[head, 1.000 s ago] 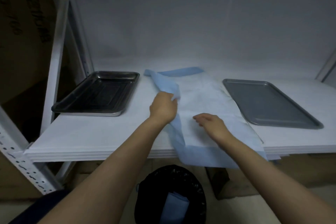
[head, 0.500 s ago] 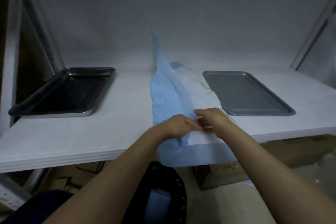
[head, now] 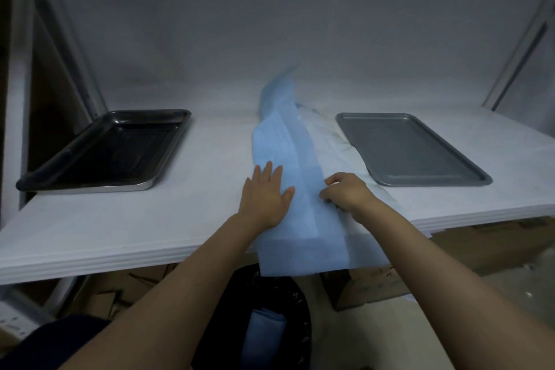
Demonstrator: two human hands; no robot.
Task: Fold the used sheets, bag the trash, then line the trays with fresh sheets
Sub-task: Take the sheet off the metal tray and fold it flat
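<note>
Sheet (head: 288, 159): my raised blue half has come down, folded lengthwise; it runs mid-shelf (head: 210, 159) from the back, overhanging the front edge.
Trays: black tray (head: 90, 188) toward the left edge, grey tray (head: 405, 147) toward the right.
Left hand (head: 265, 195): released its pinch, now flat, fingers spread, pressing the fold.
Right hand (head: 345, 194): fingers curled, pinching the sheet's right side.

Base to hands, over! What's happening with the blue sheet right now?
Left hand flat, pressing the blue paper sheet. Right hand pinching its right edge. Sheet folded lengthwise, near end hanging off the white shelf. Nothing blocking the fold.
</note>
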